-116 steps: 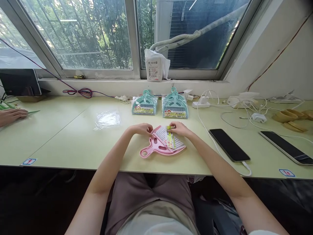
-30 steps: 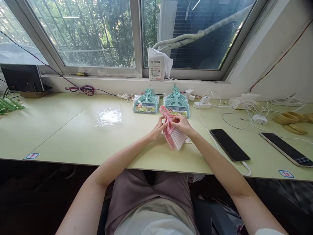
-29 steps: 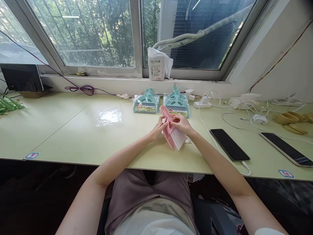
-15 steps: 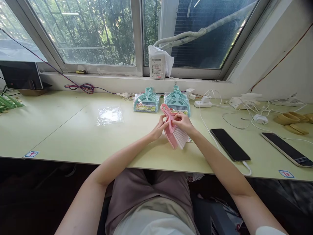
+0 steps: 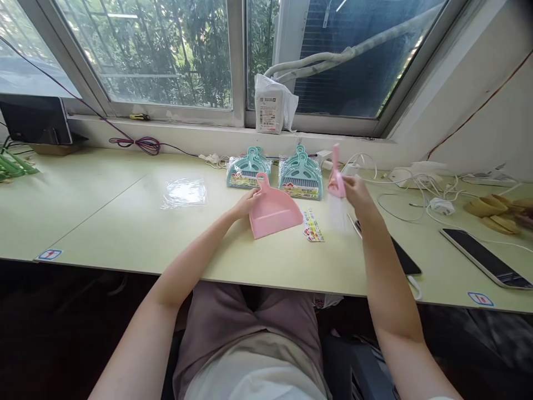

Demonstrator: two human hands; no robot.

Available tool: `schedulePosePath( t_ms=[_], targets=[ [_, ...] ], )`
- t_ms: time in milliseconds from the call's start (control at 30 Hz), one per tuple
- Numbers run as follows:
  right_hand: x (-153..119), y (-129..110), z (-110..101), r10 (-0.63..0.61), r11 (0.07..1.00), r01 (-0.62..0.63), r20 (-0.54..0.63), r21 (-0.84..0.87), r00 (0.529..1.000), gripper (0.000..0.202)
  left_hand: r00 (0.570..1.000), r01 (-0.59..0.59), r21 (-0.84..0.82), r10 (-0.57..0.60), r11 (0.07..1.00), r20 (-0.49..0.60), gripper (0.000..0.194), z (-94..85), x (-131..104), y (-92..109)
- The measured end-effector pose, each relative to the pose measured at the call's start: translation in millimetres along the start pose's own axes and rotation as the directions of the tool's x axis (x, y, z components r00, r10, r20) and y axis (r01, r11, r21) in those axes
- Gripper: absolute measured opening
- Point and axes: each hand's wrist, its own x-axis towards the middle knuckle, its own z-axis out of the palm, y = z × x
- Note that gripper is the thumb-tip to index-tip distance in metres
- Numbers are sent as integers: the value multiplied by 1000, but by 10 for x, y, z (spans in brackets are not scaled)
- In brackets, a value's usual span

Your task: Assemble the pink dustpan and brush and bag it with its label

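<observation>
Over the bench (image 5: pixel 125 233), the left hand (image 5: pixel 246 204) grips the dustpan (image 5: pixel 275 212) near its handle, best kept steady, while the right hand (image 5: pixel 356 193) clasps the brush (image 5: pixel 338 188), best held clear of the phone (image 5: pixel 406 258).

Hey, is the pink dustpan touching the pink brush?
Apart. The head view shows the dustpan in the left hand and the brush in the right hand, with tabletop visible between them.
</observation>
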Motion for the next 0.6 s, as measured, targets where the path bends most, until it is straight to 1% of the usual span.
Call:
schedulePosePath(
  t_ms=[33, 67, 100, 167, 200, 233, 300, 400, 500, 600],
  targets=[
    [-23, -4, 25, 40, 992, -35, 34, -125, 999, 51, 999, 26, 125, -29, 992, 27, 39, -12, -5, -5],
    [-52, -17, 63, 94, 963, -74, 66, -258, 993, 49, 998, 40, 249, -51, 968, 41, 37, -24, -10, -11],
    [-83, -35, 112, 150, 910, -101, 91, -401, 984, 45, 997, 42, 356, -62, 933, 45, 35, -37, -14, -19],
    [-139, -65, 233, 228, 752, -70, 159, -655, 961, 37, 998, 16, 505, -43, 863, 42, 34, -62, -19, -36],
    [-161, -68, 298, 255, 680, -35, 191, -732, 948, 35, 999, -3, 544, -17, 839, 32, 33, -74, -21, -46],
    [-177, -61, 363, 273, 628, 0, 221, -778, 936, 34, 1000, -16, 570, 4, 822, 23, 32, -83, -21, -56],
    [-192, -19, 477, 293, 580, 41, 255, -814, 921, 37, 1000, -23, 603, 21, 798, 11, 32, -96, -21, -75],
    [-187, 68, 571, 306, 573, 49, 269, -818, 913, 39, 1000, -5, 608, 6, 794, 0, 38, -104, -15, -91],
    [-171, 117, 567, 312, 620, 29, 280, -784, 908, 37, 999, 21, 613, 2, 790, -36, 42, -108, -13, -85],
    [-164, 112, 524, 302, 680, -12, 264, -733, 916, 34, 997, 62, 608, -16, 792, -82, 40, -107, -27, -63]
  ],
)
